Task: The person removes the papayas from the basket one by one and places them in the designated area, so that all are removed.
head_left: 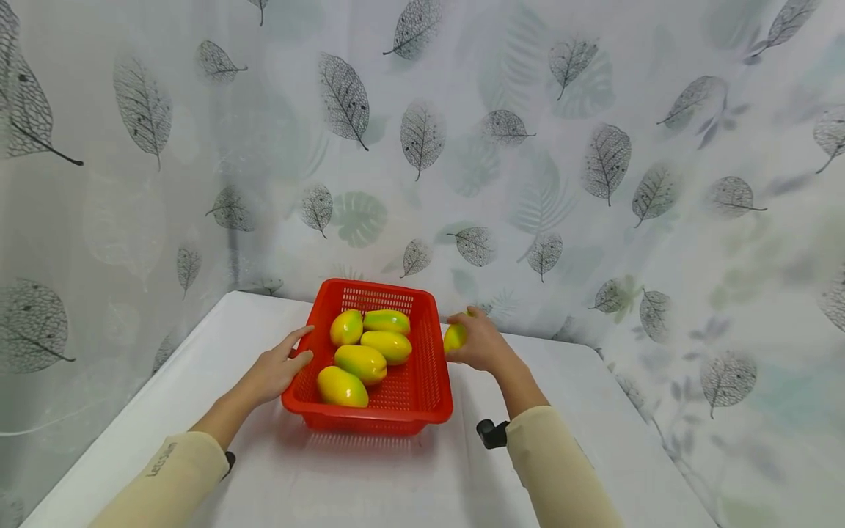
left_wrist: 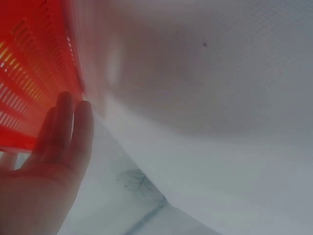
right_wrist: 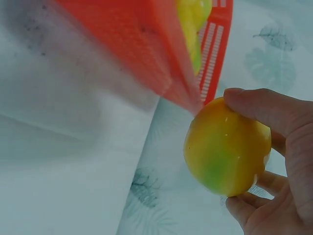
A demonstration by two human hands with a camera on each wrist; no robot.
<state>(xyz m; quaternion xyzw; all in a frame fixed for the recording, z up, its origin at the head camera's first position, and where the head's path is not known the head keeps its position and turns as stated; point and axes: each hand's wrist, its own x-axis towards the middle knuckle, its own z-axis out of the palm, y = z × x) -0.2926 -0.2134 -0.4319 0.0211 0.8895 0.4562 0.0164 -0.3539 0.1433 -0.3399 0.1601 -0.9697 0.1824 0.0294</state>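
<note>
A red plastic basket (head_left: 432,396) stands on the white table with several yellow-green mangoes (head_left: 342,386) in it. My left hand (head_left: 273,372) is at its left side, thumb by the rim; in the left wrist view the straight fingers (left_wrist: 83,127) lie along the slotted outer wall. Just outside the right rim, my right hand (head_left: 480,343) holds another mango (head_left: 455,337). The right wrist view shows this mango (right_wrist: 225,152) between the thumb on one side and the fingertips on the other, close to a corner of the basket (right_wrist: 146,49).
A white cloth (head_left: 528,469) covers the table under the basket. Behind and beside the table hangs a leaf-patterned curtain (head_left: 475,191), close past the basket's far side.
</note>
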